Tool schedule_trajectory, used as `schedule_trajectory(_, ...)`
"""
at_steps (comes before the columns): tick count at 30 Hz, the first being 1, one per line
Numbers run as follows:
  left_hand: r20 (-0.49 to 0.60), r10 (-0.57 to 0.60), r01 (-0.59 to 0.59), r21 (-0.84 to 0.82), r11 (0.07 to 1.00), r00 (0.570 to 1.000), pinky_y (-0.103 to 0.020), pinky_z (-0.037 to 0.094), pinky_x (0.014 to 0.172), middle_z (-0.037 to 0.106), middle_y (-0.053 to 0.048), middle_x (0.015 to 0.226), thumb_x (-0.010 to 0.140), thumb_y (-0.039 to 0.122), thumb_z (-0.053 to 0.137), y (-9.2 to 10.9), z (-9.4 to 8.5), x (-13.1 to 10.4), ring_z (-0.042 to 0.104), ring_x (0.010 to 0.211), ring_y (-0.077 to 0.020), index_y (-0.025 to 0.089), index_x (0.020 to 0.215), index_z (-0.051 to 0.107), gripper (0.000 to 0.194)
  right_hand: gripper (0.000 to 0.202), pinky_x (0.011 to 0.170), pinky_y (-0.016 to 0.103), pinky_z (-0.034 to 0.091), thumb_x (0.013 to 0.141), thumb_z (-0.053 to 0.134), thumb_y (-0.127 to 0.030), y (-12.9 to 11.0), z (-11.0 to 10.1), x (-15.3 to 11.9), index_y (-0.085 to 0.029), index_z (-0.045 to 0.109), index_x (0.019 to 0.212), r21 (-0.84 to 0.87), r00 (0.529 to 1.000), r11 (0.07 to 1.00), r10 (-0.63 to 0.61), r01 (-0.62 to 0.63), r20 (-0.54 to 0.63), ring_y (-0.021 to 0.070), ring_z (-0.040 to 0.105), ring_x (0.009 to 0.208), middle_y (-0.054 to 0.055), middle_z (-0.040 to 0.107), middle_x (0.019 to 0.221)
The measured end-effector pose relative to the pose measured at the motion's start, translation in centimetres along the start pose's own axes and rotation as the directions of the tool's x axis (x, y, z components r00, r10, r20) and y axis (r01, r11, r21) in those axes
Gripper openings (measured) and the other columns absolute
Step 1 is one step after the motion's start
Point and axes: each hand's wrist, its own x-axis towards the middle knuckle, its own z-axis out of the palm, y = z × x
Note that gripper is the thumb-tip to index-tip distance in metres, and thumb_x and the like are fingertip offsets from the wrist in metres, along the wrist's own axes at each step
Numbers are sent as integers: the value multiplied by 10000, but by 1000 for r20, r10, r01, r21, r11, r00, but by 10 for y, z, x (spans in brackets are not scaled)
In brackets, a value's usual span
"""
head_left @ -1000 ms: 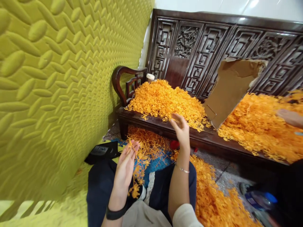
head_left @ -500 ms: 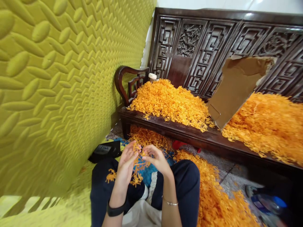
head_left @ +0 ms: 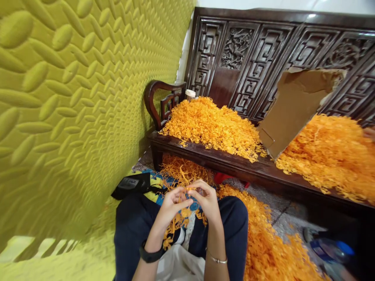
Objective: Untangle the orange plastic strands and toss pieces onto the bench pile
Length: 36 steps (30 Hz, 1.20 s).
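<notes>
Over my lap, my left hand pinches a cluster of thin, branched orange plastic pieces. My right hand meets it at the fingertips, closed on the upper part of the same cluster. One strand sticks up above the fingers, while other pieces dangle below the hands. What exactly sits between the fingertips is partly hidden. Beyond the hands, a tangle of orange strands lies on the floor under the bench.
A dark carved wooden bench bears a heap of orange pieces, a cardboard sheet and a second heap. More pieces pile on the floor at right. A black pouch lies left; another person's hand shows far right.
Both hands have shifted right and come together at the fingertips. The orange cluster moved with them; its dangling pieces now hang between my knees, and a strand points upward.
</notes>
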Motion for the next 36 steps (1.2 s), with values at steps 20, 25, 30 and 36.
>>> schedule_trajectory(20,214,-118,86,151,985,970,-192,160,356,324,99,400,621,388,730,2,15,-16,244,330,-33,154,569,575,285,103,506,205,361,684,630,-225,6,-49,1,-177,539,696,68,523,964,-79,257,-849,76,427,560,-30,492,670)
schedule_trajectory(25,-33,-129,132,127,983,991,-172,110,368,310,104,464,636,432,725,-4,-23,-21,192,368,-17,154,628,581,314,78,729,323,475,775,548,-208,-67,-123,-4,-282,535,799,-482,-6,759,-533,437,-846,146,550,774,-6,523,822)
schedule_trajectory(30,-130,-85,97,90,991,988,-162,98,384,309,107,471,593,471,751,0,-29,-6,193,376,-10,147,670,595,368,263,1073,464,327,871,467,-276,-100,-113,53,-374,514,1110,-860,-162,432,-860,272,-484,256,428,1213,2,503,1189)
schedule_trajectory(36,-206,-48,34,-72,997,977,-156,147,330,485,81,558,580,471,762,4,-16,0,210,324,12,164,733,605,377,318,1104,546,194,852,494,-312,-17,-101,117,-196,597,1130,-672,914,709,-389,216,-117,279,261,1366,98,496,1333)
